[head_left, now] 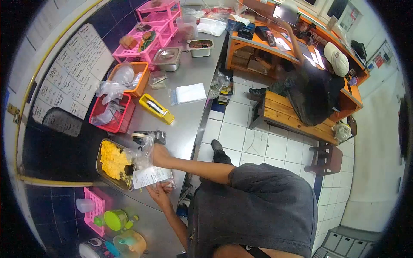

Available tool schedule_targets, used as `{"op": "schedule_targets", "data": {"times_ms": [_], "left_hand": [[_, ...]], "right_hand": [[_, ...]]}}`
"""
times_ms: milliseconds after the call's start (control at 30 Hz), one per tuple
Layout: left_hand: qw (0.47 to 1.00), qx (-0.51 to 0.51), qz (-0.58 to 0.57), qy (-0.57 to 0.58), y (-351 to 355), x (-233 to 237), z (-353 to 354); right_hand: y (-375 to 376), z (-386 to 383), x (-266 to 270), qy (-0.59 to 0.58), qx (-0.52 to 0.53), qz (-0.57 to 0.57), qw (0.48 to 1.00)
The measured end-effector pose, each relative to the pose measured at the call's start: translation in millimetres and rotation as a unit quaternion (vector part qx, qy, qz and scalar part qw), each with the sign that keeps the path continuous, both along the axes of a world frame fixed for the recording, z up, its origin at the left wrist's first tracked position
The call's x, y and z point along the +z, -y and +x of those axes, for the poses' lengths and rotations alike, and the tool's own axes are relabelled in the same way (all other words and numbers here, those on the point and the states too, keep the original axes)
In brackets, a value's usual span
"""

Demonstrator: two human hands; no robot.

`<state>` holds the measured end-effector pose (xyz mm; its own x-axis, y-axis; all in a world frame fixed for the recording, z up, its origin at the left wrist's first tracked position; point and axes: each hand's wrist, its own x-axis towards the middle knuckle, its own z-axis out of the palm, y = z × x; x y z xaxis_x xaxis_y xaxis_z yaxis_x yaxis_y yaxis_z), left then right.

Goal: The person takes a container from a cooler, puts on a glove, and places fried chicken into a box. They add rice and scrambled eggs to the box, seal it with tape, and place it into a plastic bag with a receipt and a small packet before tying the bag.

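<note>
My right hand [160, 155] is closed at the edge of a clear plastic bag [145, 151], beside the tray. Just below it, my left hand [161, 192] has its fingers curled under a clear bag whose contents I cannot make out. A printed white paper slip [152, 176] lies against this bag and partly hides it. Beyond both hands sits a rectangular metal tray [100, 168] of crumbly yellow food [112, 160]. A black utensil end [128, 170] pokes up at its near side.
A tape dispenser [150, 136], yellow holder [157, 109], red basket [114, 118] and orange basket [140, 69] stand along the steel counter [180, 124]. Lower left are a pink basket [94, 210] and green cup [115, 220]. Another person [312, 88] sits on a wooden bench [279, 109].
</note>
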<state>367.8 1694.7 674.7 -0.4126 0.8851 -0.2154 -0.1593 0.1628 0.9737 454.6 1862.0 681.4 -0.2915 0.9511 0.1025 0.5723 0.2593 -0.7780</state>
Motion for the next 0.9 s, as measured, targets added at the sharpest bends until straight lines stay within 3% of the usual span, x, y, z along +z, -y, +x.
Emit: {"op": "schedule_targets", "data": {"times_ms": [233, 367, 433, 600, 633, 700, 767, 833, 900], "left_hand": [[0.999, -0.026, -0.008, -0.029, 5.3, -8.7, -5.1], [0.997, -0.01, -0.066, -0.04, 2.1, -7.7, -6.3], [0.995, -0.026, -0.077, -0.054, 2.4, -12.7, -9.3], [0.997, 0.052, -0.058, -0.027, 12.2, -25.9, -7.4], [0.996, 0.053, -0.059, -0.03, 16.5, -26.5, -6.8], [0.996, 0.044, -0.075, -0.017, 22.8, -27.5, -5.6], [0.994, 0.065, -0.088, -0.026, 26.0, -33.8, -5.9], [0.991, 0.082, -0.103, -0.035, 26.5, -36.0, -0.2], [0.979, 0.178, -0.095, 0.008, 21.3, -37.5, 10.7]], "right_hand": [[-17.1, -4.4, -43.1, -0.12, 0.046, -0.061, 0.99], [-26.2, -20.8, -71.9, -0.098, 0.013, -0.109, 0.989], [-24.4, -19.1, -62.3, -0.084, -0.002, -0.12, 0.989], [-26.8, -12.4, -51.1, -0.05, 0.023, -0.166, 0.985], [-39.3, -39.3, -118.4, -0.075, 0.087, -0.084, 0.99], [-30.8, -46.1, -142.5, -0.129, 0.079, -0.064, 0.986], [-38.6, -37.7, -134.0, -0.183, 0.068, -0.044, 0.98], [-41.6, -19.1, -82.2, -0.133, 0.143, -0.184, 0.963], [-53.2, 9.0, -44.7, -0.08, 0.213, -0.315, 0.922]]}}
